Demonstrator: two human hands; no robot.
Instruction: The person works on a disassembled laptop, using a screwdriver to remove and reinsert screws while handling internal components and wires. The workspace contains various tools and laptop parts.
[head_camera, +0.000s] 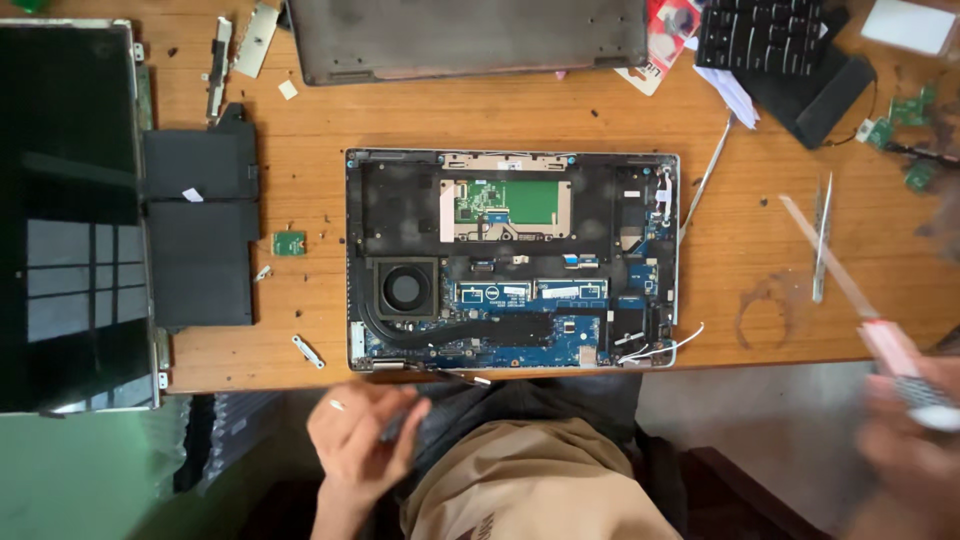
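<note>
An opened laptop base (512, 260) lies in the middle of the wooden table (760, 230), showing its fan (404, 289), heat pipe and blue circuit board. My left hand (360, 435) hovers below the table's front edge, over my lap, fingers curled around a small dark piece that I cannot make out. My right hand (910, 430) is blurred at the right edge and grips a screwdriver (850, 290) with a red and white handle, its shaft pointing up and left over the table.
A detached screen panel (70, 215) lies at the far left beside a flat black battery (200, 225). The laptop's bottom cover (470, 38) rests at the back, a keyboard (765, 35) at back right. Tweezers (822, 235), small green boards and loose brackets are scattered about.
</note>
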